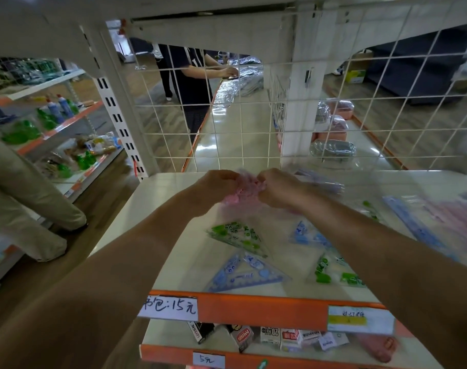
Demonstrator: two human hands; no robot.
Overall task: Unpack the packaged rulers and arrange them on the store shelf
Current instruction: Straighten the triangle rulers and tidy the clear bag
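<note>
Packet (242, 194) of pink rulers, caught between your two hands above the back of the shelf (160, 187), just in front of the wire grid (240, 133). Your left hand (216, 186) pinches one side of the crumpled clear wrap and your right hand (279, 191) pinches the other, fingers curled in as if to pull the film apart; blur hides the exact seam. The wrap looks thin, soft and slippery, while the rulers inside are probably light, stiff and easy to snap, so take hold of the film near its open edge and avoid bending the plastic. A green set square (236, 237) and a blue set square (247, 272) lie flat on the shelf nearer you, with a long blue ruler (413, 226) off to your right.
</note>
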